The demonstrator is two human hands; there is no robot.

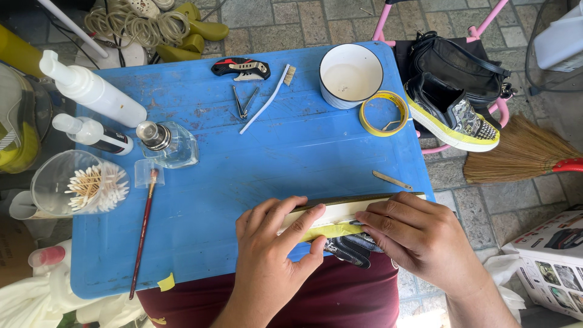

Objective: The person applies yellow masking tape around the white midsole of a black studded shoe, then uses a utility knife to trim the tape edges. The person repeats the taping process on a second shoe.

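Partway: left hand (276,243) & right hand (413,234) both press yellow masking tape (331,231) onto a shoe's white sole edge (337,212) at blue table (243,170) front; strip half-laid, tape roll (384,113) idle, second shoe (452,115) untaped.

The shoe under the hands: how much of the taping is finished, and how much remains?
Done: a strip of yellow tape already lies along the sole edge of the shoe. In hand: the left hand and right hand both press on that edge at the blue table. Left: the second shoe sits beside the table, its sole not visibly taped, and the tape roll lies near the bowl.
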